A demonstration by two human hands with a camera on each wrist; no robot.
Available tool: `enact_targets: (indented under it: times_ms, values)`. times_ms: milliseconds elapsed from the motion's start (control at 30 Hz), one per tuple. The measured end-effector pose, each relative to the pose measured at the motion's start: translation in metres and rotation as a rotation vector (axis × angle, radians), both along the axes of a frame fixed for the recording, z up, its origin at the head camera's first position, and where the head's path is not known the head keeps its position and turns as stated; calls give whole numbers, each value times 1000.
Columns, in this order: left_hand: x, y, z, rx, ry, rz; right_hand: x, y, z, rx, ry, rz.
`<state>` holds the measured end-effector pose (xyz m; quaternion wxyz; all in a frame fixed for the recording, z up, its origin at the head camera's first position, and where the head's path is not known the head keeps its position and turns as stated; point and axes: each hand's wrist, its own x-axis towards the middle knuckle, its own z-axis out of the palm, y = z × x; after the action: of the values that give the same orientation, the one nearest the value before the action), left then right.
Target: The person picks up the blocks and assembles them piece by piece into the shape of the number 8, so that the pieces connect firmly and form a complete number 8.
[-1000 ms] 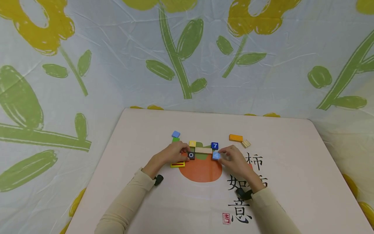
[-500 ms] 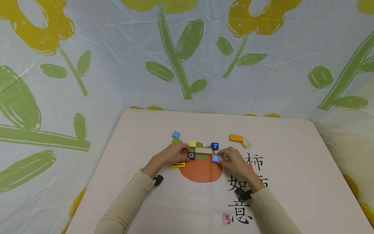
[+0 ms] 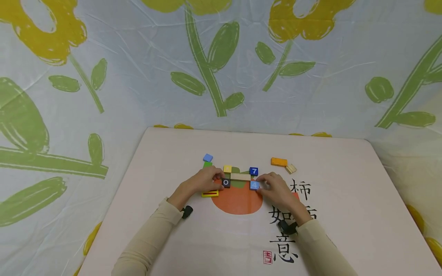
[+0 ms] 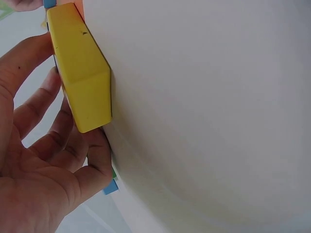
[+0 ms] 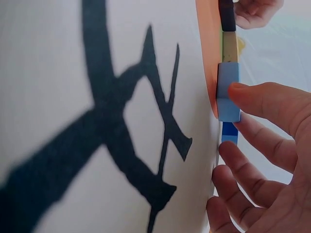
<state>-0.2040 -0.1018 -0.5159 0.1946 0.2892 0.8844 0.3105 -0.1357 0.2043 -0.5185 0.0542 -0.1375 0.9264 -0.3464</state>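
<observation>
My left hand (image 3: 206, 179) pinches the black number block (image 3: 226, 183), marked 0, at its left side. Thumb and index of my right hand (image 3: 276, 188) hold the light blue number block (image 3: 254, 185), marked 4; the thumb lies on its face in the right wrist view. Between and just behind these two lies a plain wooden bar (image 3: 240, 176). A yellow block (image 3: 227, 169) and a dark blue block (image 3: 253, 171), marked 7, sit at its far ends. In the left wrist view, a large yellow block (image 4: 82, 68) with its end toward the camera hides the black block.
A green block (image 3: 207, 165) and a blue block (image 3: 208, 157) lie beyond my left hand. At the back right are an orange block (image 3: 278, 162) and a small striped wooden piece (image 3: 291, 168). A red block (image 3: 295, 196) shows partly behind my right wrist. The tabletop (image 3: 165, 161) carries a printed persimmon.
My right hand has drawn the light blue block slightly toward me and left, opening a gap from the dark blue block. My left hand stays at the black block.
</observation>
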Motion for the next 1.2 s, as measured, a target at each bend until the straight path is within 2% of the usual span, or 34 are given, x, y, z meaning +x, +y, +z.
enact_targets:
  times_ms: [1000, 1200]
  values:
    - [1, -3, 0, 4, 37, -37, 2, -1, 2, -4, 5, -2]
    - [5, -10, 1, 38, 49, -11, 1, -1, 1, -3, -7, -10]
